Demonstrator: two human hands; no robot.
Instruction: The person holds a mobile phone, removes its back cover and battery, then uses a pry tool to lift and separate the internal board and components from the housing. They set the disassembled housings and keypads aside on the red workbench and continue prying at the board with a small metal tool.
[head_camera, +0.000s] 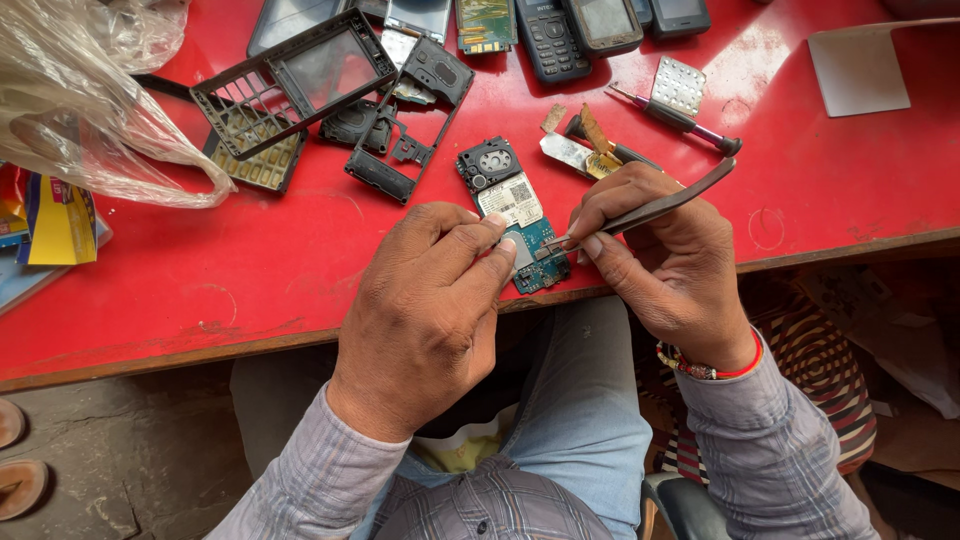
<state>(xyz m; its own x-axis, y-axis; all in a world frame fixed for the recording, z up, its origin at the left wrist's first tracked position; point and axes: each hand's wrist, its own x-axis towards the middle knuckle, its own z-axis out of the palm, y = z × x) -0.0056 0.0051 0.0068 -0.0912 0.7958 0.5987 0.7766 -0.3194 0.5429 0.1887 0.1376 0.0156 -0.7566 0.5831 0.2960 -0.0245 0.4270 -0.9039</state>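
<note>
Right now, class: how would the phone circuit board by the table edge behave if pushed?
The circuit board looks thin and flat, so probably light and stiff, sliding rather than rolling. Its bare components suggest fragility. It lies at the red table edge, so a push might drop it.

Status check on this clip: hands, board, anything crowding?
Left hand pins circuit board at table edge. Right hand holds tweezers, tips on board. Phone frames lie behind, apart.

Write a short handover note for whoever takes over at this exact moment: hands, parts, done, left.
Left hand: fingertips pin the circuit board at the red table edge.
Right hand: grips tweezers, tips on the board's lower part.
Done: phone opened; black frames and rear housing lie behind.
Left: work at the tweezer tips unfinished; screwdriver lies nearby.
</note>
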